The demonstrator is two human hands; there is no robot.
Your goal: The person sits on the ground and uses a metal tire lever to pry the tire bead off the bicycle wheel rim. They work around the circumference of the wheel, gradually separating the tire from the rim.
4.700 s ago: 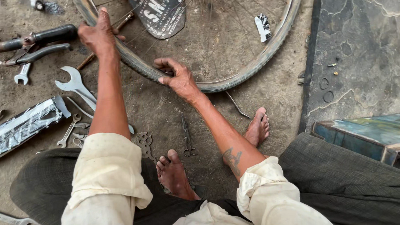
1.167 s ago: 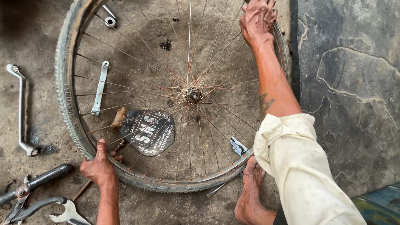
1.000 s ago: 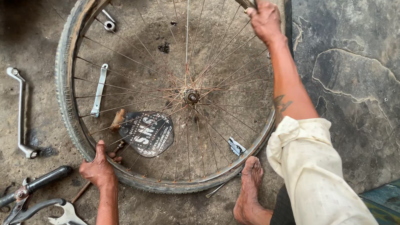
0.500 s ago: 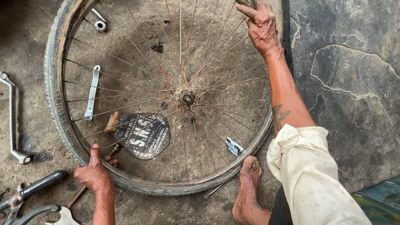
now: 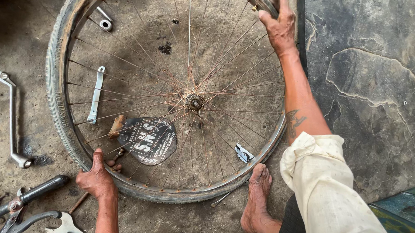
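A bicycle wheel [image 5: 61, 105] with a worn tyre, rusty rim and thin spokes lies flat on the dirt floor, its hub [image 5: 194, 102] in the middle. My left hand [image 5: 97, 178] grips the rim and tyre at the near left. My right hand [image 5: 280, 26] holds the rim at the far right, arm stretched over the spokes. My bare foot [image 5: 258, 198] rests just outside the rim on the near right. A black mudguard flap [image 5: 148, 139] lies on the ground under the spokes.
A bent metal crank tool [image 5: 12, 117] lies to the left. A flat metal bar [image 5: 95, 94] lies inside the wheel. A handlebar with brake lever [image 5: 24, 201] and a spanner [image 5: 65, 227] sit at the bottom left. A dark stone slab [image 5: 372, 91] is on the right.
I have leaned over the wheel; my right hand went from the near rim to the far right rim. In the last second the wheel shifted slightly left, both hands staying on the rim.
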